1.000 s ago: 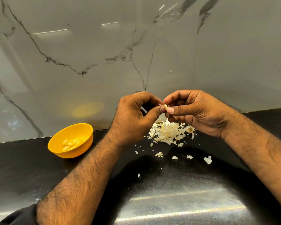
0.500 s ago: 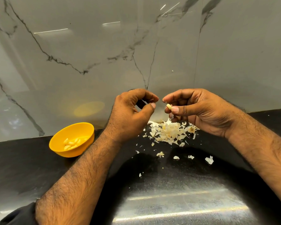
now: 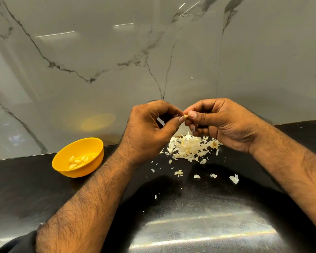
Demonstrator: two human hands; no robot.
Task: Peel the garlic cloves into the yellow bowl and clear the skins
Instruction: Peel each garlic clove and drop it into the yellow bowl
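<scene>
right hand point(image 3: 224, 123) pinches garlic clove point(image 3: 185, 116) | left hand point(image 3: 150, 130) thumb and forefinger nip its tip, probably skin | yellow bowl point(image 3: 78, 157) lies left, nearer left hand

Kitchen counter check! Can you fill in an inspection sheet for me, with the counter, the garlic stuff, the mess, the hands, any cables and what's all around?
Surface: black counter, glossy, with glare near the front edge.
Job's things: yellow bowl at left holds several peeled cloves; one garlic clove is held above the counter.
Clutter: skin pile under the hands; loose skin scraps lie scattered nearer the person.
Hands: left hand and right hand both pinch the garlic clove with their fingertips.
Cables: nothing seen.
Surroundings: marble wall, grey with dark veins, stands behind the counter and reflects the bowl.
</scene>
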